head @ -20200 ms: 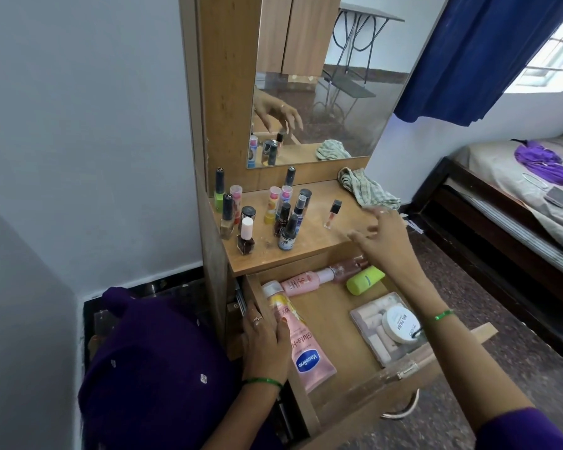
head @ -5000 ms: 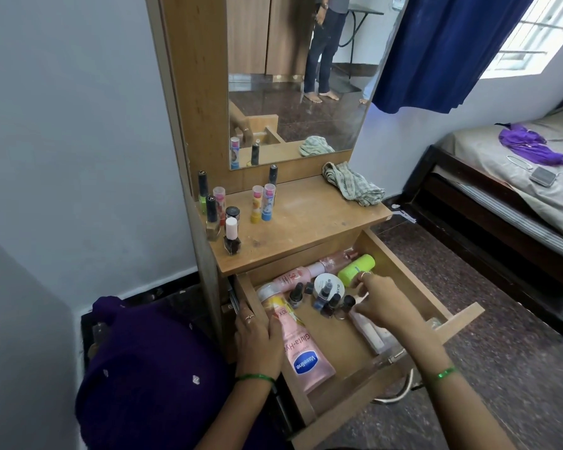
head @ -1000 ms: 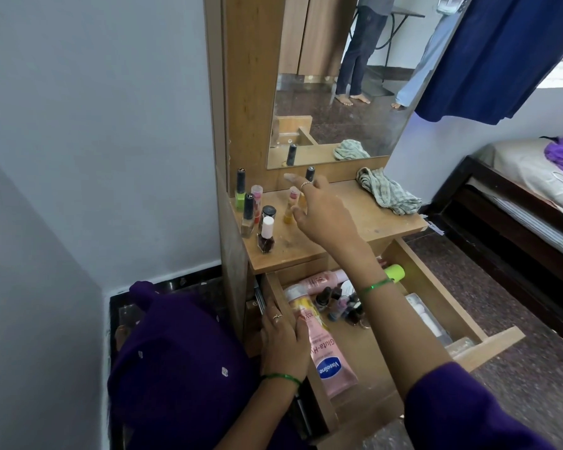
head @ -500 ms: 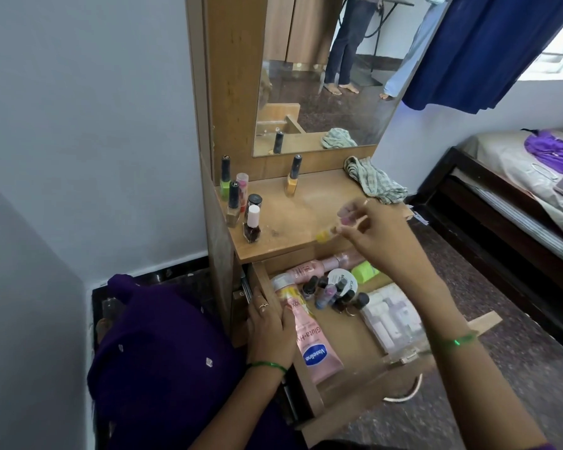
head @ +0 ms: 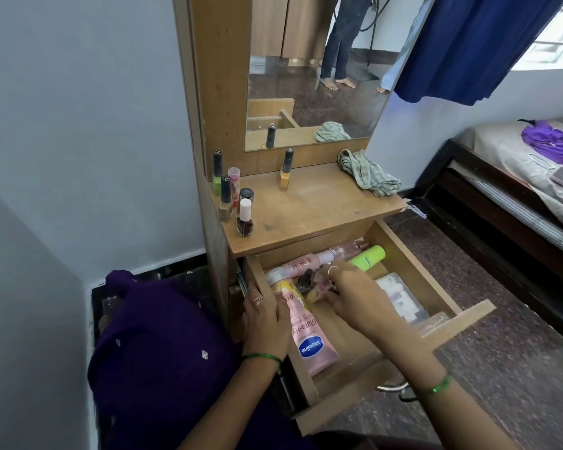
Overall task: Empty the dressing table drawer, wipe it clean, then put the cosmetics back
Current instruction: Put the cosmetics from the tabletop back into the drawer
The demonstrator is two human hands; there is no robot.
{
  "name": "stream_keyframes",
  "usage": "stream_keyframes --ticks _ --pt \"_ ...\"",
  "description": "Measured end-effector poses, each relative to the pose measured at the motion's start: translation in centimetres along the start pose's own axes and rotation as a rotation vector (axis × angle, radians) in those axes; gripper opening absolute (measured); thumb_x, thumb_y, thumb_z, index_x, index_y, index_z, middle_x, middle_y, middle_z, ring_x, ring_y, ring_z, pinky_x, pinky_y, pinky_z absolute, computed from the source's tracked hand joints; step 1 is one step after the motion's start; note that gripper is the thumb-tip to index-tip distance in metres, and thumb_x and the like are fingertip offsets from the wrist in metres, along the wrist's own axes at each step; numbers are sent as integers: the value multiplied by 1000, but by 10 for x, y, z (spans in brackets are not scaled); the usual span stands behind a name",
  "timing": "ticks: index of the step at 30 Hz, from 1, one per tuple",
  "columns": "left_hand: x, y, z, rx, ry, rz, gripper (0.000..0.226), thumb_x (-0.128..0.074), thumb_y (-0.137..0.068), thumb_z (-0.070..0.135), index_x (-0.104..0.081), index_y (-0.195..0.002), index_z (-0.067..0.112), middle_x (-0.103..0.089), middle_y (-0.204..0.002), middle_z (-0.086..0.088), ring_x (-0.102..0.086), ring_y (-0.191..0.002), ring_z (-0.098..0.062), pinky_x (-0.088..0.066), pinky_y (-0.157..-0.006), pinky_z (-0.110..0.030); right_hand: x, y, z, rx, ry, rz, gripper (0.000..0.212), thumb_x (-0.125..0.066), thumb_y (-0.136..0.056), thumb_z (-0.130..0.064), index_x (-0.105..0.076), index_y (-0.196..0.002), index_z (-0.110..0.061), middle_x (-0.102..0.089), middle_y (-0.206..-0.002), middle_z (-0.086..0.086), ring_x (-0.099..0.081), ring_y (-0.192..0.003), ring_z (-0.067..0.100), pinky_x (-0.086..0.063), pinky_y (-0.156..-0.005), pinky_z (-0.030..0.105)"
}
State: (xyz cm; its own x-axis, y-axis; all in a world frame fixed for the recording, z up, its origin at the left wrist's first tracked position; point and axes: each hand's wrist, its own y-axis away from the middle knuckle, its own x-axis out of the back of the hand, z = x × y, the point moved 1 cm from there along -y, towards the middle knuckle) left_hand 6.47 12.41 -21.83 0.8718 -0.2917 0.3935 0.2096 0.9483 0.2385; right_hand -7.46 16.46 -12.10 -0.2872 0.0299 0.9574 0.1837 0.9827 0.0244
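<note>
The wooden drawer point(head: 413, 264) stands pulled out under the dressing table top point(head: 319, 206). My left hand point(head: 265, 316) grips the drawer's left wall, its fingers beside a pink Vaseline tube point(head: 309, 339). My right hand point(head: 348, 298) is down inside the drawer, its fingertips closed on small pink and yellow tubes point(head: 317, 289), which are blurred. They are next to a dark nail polish bottle point(head: 304, 280). A pink bottle point(head: 309, 261), a green tube point(head: 368, 256) and a clear box point(head: 400, 302) also lie in the drawer.
Several nail polish bottles point(head: 226, 199) stand at the top's left edge and one yellow bottle point(head: 285, 172) near the mirror. A checked cloth point(head: 368, 173) lies at the back right. A bed point(head: 517, 196) is on the right, and purple fabric point(head: 156, 345) covers my lap.
My right hand took the small pink and yellow tubes off the table top and carried them down into the drawer. My left hand stayed on the drawer wall.
</note>
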Motion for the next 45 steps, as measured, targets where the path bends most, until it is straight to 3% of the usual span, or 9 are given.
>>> stream_keyframes --ticks 5,17,21,25,31,34,38,41,45 --pt "0 0 -1 -8 -4 10 62 -51 -93 25 -22 -146 11 -37 -141 -16 -48 -122 -32 -46 -97 -49 -3 -4 -4 27 79 -41 28 -57 -84 -15 -60 -111 -14 -56 -110 3 -53 -102 26 -50 -74 42" --pt "0 0 1 8 -14 -4 65 -51 -93 27 -19 -147 12 -37 -141 -16 -50 -120 -32 -49 -95 -49 -7 -8 -2 54 74 9 22 -55 -85 -15 -62 -105 -15 -58 -104 1 -56 -96 25 -51 -68 41" --pt "0 2 2 12 -5 -2 65 -51 -92 28 -19 -147 15 -39 -139 -15 -53 -117 -32 -51 -91 -49 7 -13 -10 88 16 63 18 -61 -85 -18 -63 -102 -15 -59 -104 1 -56 -95 21 -47 -69 33" --pt "-1 2 1 41 6 -14 64 -50 -89 36 -20 -144 22 -40 -136 -13 -56 -113 -31 -54 -86 -49 28 -25 -36 168 -123 166 16 -66 -83 -19 -64 -99 -19 -57 -93 -6 -49 -80 9 -41 -69 26" --pt "1 3 2 35 -11 -23 62 -47 -91 36 -22 -144 18 -40 -137 -12 -56 -115 -29 -54 -88 -46 43 -49 -87 220 -194 257 42 -60 -88 -33 -46 -127 -32 -57 -96 -7 -52 -74 9 -49 -68 29" --pt "2 4 2 52 -6 -31 63 -46 -87 41 -26 -141 17 -42 -134 -14 -58 -113 -30 -54 -88 -48 42 -61 -103 246 -108 276 48 -57 -89 -35 -41 -134 -34 -57 -100 -4 -57 -84 14 -51 -70 32" --pt "1 3 0 47 4 -20 64 -45 -83 45 -31 -137 13 -43 -132 -15 -57 -112 -31 -52 -89 -50 37 -68 -107 245 -83 290 34 -59 -89 -31 -51 -122 -26 -58 -101 -3 -58 -91 18 -47 -69 31" --pt "1 1 -1 62 27 -21 67 -44 -80 49 -31 -136 15 -44 -132 -15 -59 -110 -30 -54 -87 -50 34 -69 -102 220 -113 304 21 -60 -87 -27 -52 -107 -23 -60 -94 -3 -58 -83 19 -48 -66 33" --pt "2 1 1 50 10 -26 61 -48 -89 38 -27 -141 15 -43 -135 -15 -57 -114 -30 -54 -88 -48 33 -67 -92 174 -157 243 14 -61 -87 -31 -55 -96 -22 -60 -83 -4 -57 -74 16 -49 -62 34"
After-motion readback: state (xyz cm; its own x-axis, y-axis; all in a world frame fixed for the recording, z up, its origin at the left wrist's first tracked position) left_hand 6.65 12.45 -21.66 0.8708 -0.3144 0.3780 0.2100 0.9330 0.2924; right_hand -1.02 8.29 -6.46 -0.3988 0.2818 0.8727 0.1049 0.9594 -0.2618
